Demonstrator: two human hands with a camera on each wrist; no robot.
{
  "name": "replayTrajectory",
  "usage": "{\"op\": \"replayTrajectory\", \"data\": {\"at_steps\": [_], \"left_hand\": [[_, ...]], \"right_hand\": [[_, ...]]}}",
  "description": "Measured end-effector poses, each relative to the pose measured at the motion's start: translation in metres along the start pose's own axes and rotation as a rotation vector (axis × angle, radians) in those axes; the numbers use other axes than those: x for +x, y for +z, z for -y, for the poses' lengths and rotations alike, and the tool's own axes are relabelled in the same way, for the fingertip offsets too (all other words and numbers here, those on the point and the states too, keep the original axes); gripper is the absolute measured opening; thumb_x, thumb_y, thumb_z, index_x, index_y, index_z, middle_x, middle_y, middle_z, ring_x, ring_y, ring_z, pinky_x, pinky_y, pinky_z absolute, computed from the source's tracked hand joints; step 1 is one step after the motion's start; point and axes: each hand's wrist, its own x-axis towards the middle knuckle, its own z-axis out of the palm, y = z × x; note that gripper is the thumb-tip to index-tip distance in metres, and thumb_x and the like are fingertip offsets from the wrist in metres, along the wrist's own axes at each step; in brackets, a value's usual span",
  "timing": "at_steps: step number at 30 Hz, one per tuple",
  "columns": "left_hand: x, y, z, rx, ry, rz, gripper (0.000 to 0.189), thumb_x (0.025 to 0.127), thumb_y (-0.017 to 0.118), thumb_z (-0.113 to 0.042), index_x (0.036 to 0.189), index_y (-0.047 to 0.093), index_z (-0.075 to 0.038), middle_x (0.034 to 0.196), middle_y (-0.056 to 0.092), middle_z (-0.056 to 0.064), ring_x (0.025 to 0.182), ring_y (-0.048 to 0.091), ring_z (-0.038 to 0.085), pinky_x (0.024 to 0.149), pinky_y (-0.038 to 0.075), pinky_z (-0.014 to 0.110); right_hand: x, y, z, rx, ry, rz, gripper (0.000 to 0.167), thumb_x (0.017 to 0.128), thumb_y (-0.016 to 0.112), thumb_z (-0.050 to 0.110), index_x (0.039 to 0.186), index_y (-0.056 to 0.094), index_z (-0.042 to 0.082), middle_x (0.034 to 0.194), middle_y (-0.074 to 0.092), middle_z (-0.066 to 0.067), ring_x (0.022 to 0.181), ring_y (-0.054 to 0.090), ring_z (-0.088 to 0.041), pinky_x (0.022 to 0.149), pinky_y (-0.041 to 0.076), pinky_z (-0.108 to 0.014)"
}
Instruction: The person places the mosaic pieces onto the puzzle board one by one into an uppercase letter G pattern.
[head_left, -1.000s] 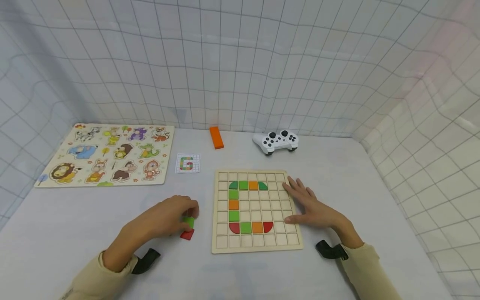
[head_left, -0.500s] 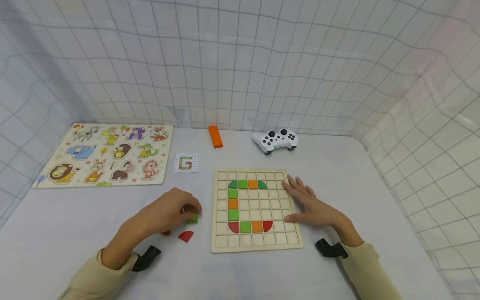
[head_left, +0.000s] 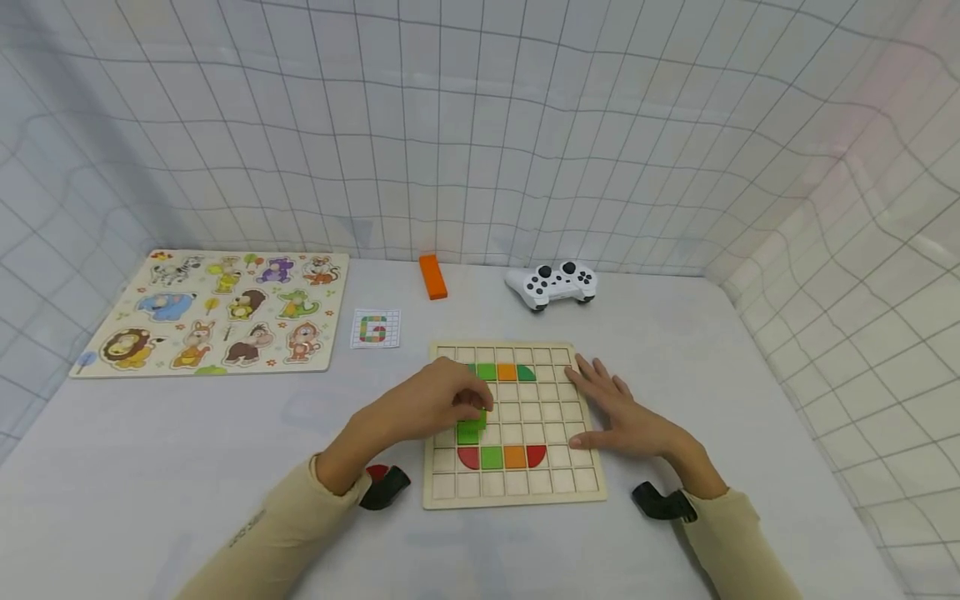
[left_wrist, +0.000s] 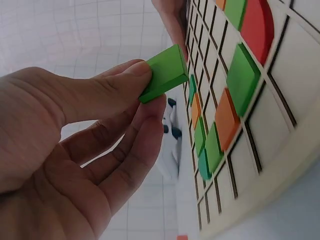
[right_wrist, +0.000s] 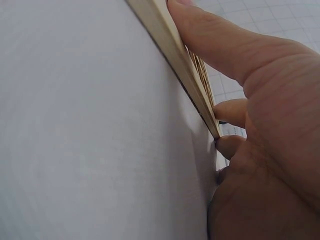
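My left hand (head_left: 431, 402) pinches a green square tile (left_wrist: 167, 72) between thumb and fingers, held above the left part of the wooden grid board (head_left: 517, 496). On the board, green, orange and red tiles form a C shape, with a red quarter-round tile (head_left: 536, 455) at its lower right end. The left hand hides part of the C's left column. My right hand (head_left: 626, 417) rests at the board's right edge with fingers spread, its thumb and fingertips touching the rim.
Left of the board, a red piece (head_left: 377, 472) lies partly behind the left wrist's black camera mount (head_left: 386, 489). Behind are a pattern card (head_left: 376, 328), an orange block (head_left: 432, 277) and a white game controller (head_left: 553, 285). An animal puzzle (head_left: 210, 312) lies at back left.
My left hand has picked up the green tile from the table left of the board and carried it right, over the board. The right hand stays at the board's edge.
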Motion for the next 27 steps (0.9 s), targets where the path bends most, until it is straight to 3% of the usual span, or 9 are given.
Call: {"op": "replayTrajectory", "data": {"at_steps": [7,15,21,27], "left_hand": [[0.03,0.017,-0.011,0.023,0.02,0.036,0.005,0.09,0.073,-0.007,0.094,0.074,-0.01,0.084,0.068,-0.005,0.078,0.059,0.009,0.072,0.05,0.022],[0.056,0.037,-0.019,0.072,0.028,0.027,0.004,0.089,0.075,-0.008,0.091,0.073,-0.01,0.085,0.068,-0.004,0.081,0.059,0.01,0.075,0.049,0.023],[0.064,0.053,-0.028,0.172,-0.033,0.049,0.007,0.09,0.073,-0.007,0.087,0.07,-0.013,0.08,0.062,-0.007,0.076,0.055,0.008,0.071,0.046,0.021],[0.065,0.06,-0.033,0.209,-0.065,0.04,0.01,0.09,0.072,-0.006,0.084,0.069,-0.013,0.078,0.061,-0.008,0.072,0.054,0.009,0.064,0.046,0.02]], "right_hand": [[0.002,-0.001,0.003,-0.004,-0.011,0.006,0.103,0.085,0.078,0.043,0.162,0.015,0.017,0.169,-0.005,-0.008,0.154,-0.014,-0.036,0.118,-0.007,-0.064],[0.0,-0.002,0.003,-0.011,-0.002,0.008,0.103,0.085,0.079,0.043,0.162,0.016,0.016,0.169,-0.004,-0.01,0.154,-0.014,-0.038,0.118,-0.008,-0.064],[0.0,-0.002,0.003,0.004,-0.003,0.008,0.102,0.085,0.079,0.042,0.162,0.017,0.017,0.169,-0.003,-0.008,0.154,-0.014,-0.037,0.118,-0.008,-0.063],[-0.001,-0.002,0.002,0.006,-0.005,0.007,0.103,0.084,0.079,0.042,0.161,0.017,0.016,0.169,-0.004,-0.008,0.154,-0.015,-0.037,0.118,-0.008,-0.063]]}}
